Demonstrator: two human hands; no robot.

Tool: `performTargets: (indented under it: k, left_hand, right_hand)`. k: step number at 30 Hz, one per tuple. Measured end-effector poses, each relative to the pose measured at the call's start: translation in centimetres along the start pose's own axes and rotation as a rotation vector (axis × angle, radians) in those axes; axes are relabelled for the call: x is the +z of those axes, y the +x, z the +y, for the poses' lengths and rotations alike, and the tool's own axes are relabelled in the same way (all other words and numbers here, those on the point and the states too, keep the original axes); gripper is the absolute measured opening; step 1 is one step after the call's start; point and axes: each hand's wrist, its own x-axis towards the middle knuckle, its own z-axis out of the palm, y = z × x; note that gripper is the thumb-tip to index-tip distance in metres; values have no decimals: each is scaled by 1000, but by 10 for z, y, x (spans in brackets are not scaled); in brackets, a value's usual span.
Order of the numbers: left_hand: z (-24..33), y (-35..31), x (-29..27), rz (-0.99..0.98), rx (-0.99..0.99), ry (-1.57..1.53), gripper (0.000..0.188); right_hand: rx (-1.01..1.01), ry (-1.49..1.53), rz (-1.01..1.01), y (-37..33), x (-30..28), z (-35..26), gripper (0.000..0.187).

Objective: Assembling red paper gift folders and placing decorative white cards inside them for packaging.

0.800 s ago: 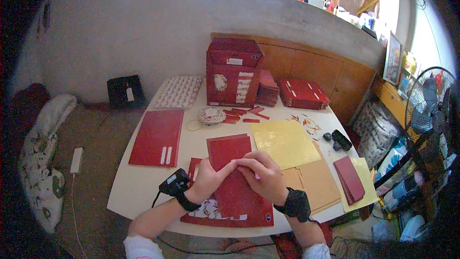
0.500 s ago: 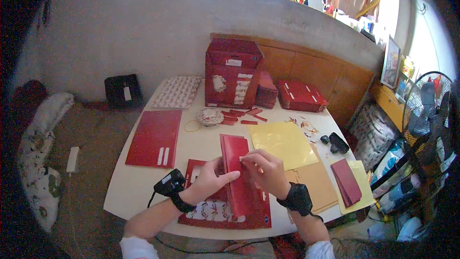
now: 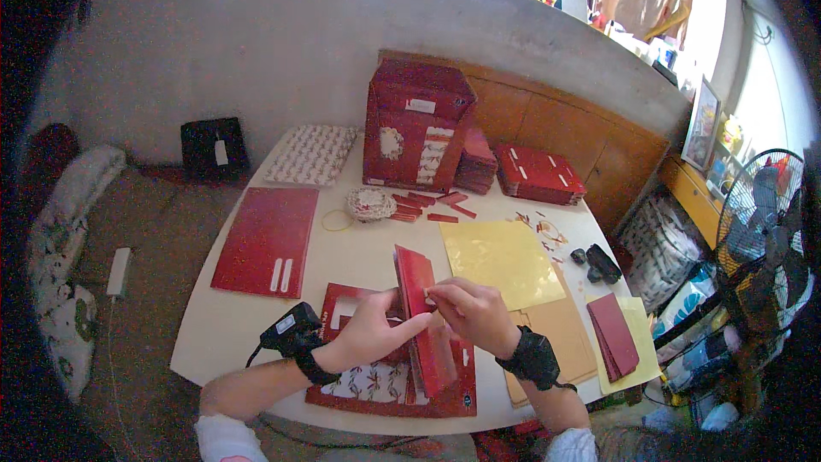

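My left hand (image 3: 372,334) is wrapped round a narrow folded piece of red cardboard (image 3: 412,274), its thumb across the front. The piece stands tilted on its end, with its layers slightly fanned. My right hand (image 3: 477,312) is closed in a pinch at the right edge of this piece; a small pale bit shows at its fingertips, too small to name. Beneath both hands lies a flat red printed cardboard sheet (image 3: 462,402) with cut-out windows and a leaf-patterned white panel. Black devices are strapped on both wrists.
A red cardboard box (image 3: 402,133) stands at the back beside stacked red cardboard (image 3: 539,175). Nearby lie a ball of rubber bands (image 3: 370,204) and small red strips (image 3: 419,203). Red sheets (image 3: 267,239) lie left, a yellow sheet (image 3: 496,261) right. A fan (image 3: 761,214) stands far right.
The folded red piece has turned more edge-on and its layers have parted a little. My right hand stays pinched at its edge. The whole view has shifted slightly.
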Motion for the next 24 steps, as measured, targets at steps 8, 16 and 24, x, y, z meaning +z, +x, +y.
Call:
performTargets:
  k: [8,16,24]
  left_hand:
    - [-7,2,0,23,12,-29,30]
    - [-13,2,1,5,6,-66,31]
    - [-23,3,3,-6,7,-77,31]
  right_hand:
    - [38,41,-72,0,-3,3,11]
    - [31,3,-64,-1,0,-1,9]
    - [59,-2,-62,-2,0,-2,8]
